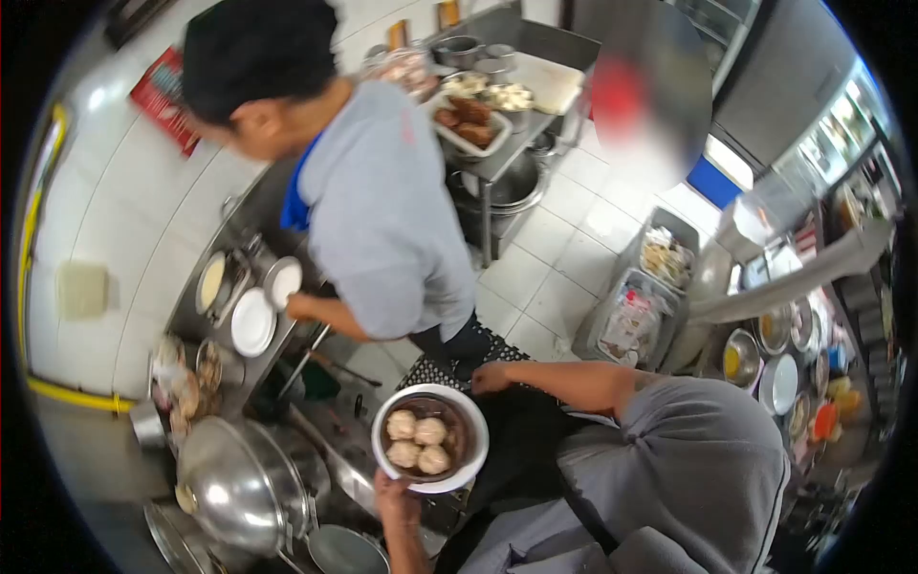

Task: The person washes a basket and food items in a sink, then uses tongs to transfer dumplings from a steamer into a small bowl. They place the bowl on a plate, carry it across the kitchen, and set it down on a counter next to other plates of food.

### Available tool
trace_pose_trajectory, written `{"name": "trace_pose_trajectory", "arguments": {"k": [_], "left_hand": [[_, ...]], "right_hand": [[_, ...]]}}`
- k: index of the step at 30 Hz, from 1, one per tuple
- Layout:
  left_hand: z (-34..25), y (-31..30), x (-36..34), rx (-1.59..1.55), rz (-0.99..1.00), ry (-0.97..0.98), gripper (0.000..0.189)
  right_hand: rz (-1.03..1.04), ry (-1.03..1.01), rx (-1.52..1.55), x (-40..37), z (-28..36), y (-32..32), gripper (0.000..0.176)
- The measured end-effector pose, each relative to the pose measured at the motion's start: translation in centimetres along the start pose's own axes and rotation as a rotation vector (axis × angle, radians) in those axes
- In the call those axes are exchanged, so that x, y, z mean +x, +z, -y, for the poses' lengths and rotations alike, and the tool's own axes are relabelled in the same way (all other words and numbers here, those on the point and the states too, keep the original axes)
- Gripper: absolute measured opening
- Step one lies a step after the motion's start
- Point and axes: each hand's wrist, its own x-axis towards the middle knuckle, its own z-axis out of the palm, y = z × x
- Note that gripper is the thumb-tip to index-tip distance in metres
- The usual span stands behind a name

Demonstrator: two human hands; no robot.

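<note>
My left hand (pixel 397 499) is closed on the near rim of a white plate (pixel 475 461). On this plate sits a round brown steamer basket (pixel 465 411) holding several pale, round dumplings (pixel 431 430). Beyond the plate's far side, my right hand (pixel 491 377) hangs with its fingers curled, apart from the rim; nothing shows in it. A co-worker in a grey shirt (pixel 382 191) stands ahead at the steel counter. The co-worker's hand is at a white bowl (pixel 283 281), beside a stack of white plates (pixel 253 322).
A large domed steel pot (pixel 239 478) stands at lower left, with a steel pan (pixel 346 549) near it. Behind the co-worker is a steel table (pixel 516 143) bearing food trays. Grey bins (pixel 626 311) stand on the tiled floor. Shelves with bowls line the right side.
</note>
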Motion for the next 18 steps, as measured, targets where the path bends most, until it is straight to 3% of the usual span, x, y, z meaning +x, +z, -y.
{"name": "trace_pose_trajectory", "arguments": {"k": [3, 5, 8, 9, 15, 16, 18], "left_hand": [[4.4, 7.3, 3.3, 0.09, 0.108, -0.116, 0.047], [7.0, 12.2, 7.0, 0.077, 0.253, -0.173, 0.047], [11.0, 21.5, 12.9, 0.133, 0.415, -0.183, 0.043], [12.5, 24.4, 15.4, 0.144, 0.52, -0.246, 0.05], [19.5, 45.2, 25.8, 0.252, 0.766, -0.426, 0.044], [21.5, 47.7, 27.8, 0.257, 0.869, -0.341, 0.04], [23.5, 53.1, 30.4, 0.215, 0.968, -0.388, 0.037]], "right_hand": [[-0.519, 0.2, 0.381, -8.4, -9.0, -2.0, 0.033], [-0.725, 0.416, 0.652, -14.2, -12.9, -3.8, 0.032], [-0.985, 0.424, 1.047, -23.2, -16.8, -6.2, 0.027], [-1.086, 0.399, 1.188, -26.6, -16.9, -7.1, 0.027], [-1.571, 0.593, 1.351, -38.0, -22.5, -7.8, 0.017], [-1.66, 0.613, 1.359, -39.0, -22.3, -7.9, 0.013], [-1.79, 0.651, 1.189, -40.3, -20.8, -10.1, 0.014]]}}
